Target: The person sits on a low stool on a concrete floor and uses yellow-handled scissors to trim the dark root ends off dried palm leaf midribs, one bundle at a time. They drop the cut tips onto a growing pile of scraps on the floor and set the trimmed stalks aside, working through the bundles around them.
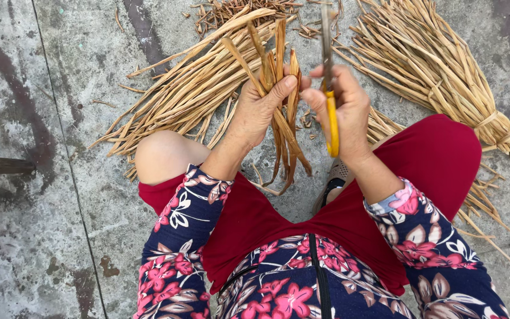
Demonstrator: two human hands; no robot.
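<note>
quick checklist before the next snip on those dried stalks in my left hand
1. Left hand grips the bunch of dried stalks firmly: ok.
2. Right hand holds the yellow-handled scissors: ok.
3. Blades point up and away from the body: ok.
4. Blades open or closed: cannot tell, seen edge-on.
5. Left thumb sits close to the blades: not ok, likely worth shifting.
6. Loose stalk pile and tied bundle lie nearby on the concrete floor: ok.

Grey stained concrete floor [42,224] w/ thin seam, prob. outdoor daylight.
</note>
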